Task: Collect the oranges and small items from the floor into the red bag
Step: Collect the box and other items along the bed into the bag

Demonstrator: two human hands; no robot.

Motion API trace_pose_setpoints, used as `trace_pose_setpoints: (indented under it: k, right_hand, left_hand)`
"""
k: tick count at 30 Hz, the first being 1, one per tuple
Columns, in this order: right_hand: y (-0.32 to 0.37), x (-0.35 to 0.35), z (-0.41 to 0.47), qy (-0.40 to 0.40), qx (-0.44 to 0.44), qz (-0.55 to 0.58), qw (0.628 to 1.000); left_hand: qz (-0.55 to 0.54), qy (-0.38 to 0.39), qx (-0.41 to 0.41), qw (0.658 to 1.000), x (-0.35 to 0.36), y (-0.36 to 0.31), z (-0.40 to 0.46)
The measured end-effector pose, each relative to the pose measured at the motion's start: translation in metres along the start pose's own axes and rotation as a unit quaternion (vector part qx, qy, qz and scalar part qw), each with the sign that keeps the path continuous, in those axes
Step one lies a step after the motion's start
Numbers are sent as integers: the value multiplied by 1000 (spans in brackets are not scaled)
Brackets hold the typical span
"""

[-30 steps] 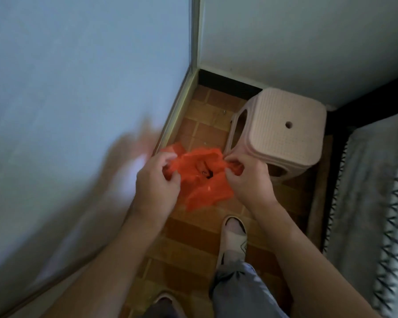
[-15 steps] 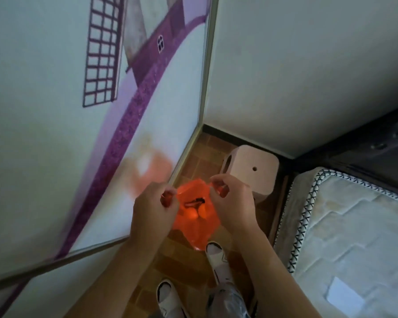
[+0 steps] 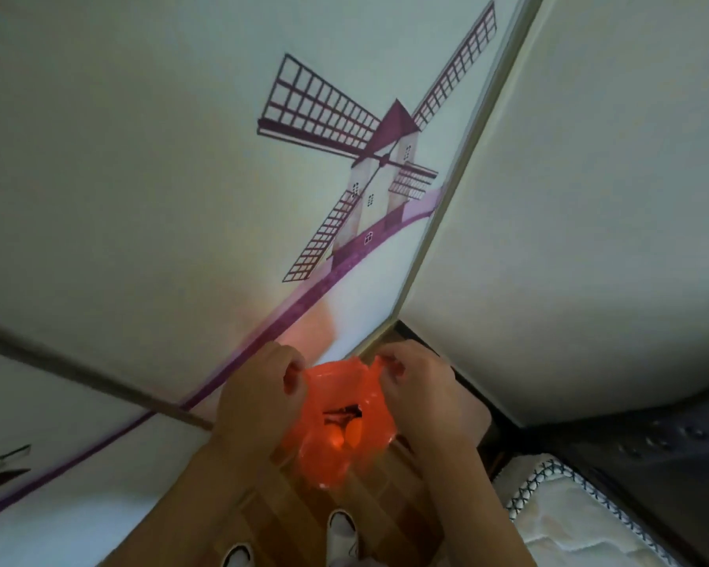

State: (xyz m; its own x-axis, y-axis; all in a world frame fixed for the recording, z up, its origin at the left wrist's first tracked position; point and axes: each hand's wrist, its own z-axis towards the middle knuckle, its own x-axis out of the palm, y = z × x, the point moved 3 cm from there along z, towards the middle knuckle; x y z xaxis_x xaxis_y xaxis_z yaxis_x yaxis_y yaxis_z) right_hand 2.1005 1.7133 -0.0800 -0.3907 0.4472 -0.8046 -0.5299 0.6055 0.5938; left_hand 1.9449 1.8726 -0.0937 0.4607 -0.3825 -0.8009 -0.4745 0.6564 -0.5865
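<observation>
The red plastic bag (image 3: 336,456) hangs in the air between my two hands, above the brown tiled floor (image 3: 287,513). My left hand (image 3: 254,399) pinches the bag's left handle. The right handle is pinched by my right hand (image 3: 418,390). Through the bag's small mouth I see oranges (image 3: 351,433) glowing at the bottom and a dark small item (image 3: 342,415) above them. No loose oranges show on the visible strip of floor.
A sliding door panel with a purple windmill picture (image 3: 365,169) fills the left and top. A plain white wall (image 3: 569,198) stands at the right. A mattress with a patterned edge (image 3: 590,521) lies at the lower right. My feet in white slippers (image 3: 342,534) stand below.
The bag has risen with both hands as the view tilted up from the floor. The pink stool has dropped out of sight behind my right hand, and the windmill picture has come into view.
</observation>
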Motion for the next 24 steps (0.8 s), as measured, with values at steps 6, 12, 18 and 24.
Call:
trace_pose_setpoints:
  k: [6,12,18,24]
  right_hand:
    - [51,-22,14,16,-114,-18,993]
    - [121,-21,14,54,-227,-2,972]
    - [197,5,2,119,-303,23,945]
    - [281,44,-40,173,-391,46,903]
  left_hand:
    - [94,-62,16,994,-49,-8,-15]
    - [92,-102,-42,990,-108,4,-49]
    - [43,-154,-116,980,-166,35,-104]
    - [31,-230,-176,957,-224,71,-172]
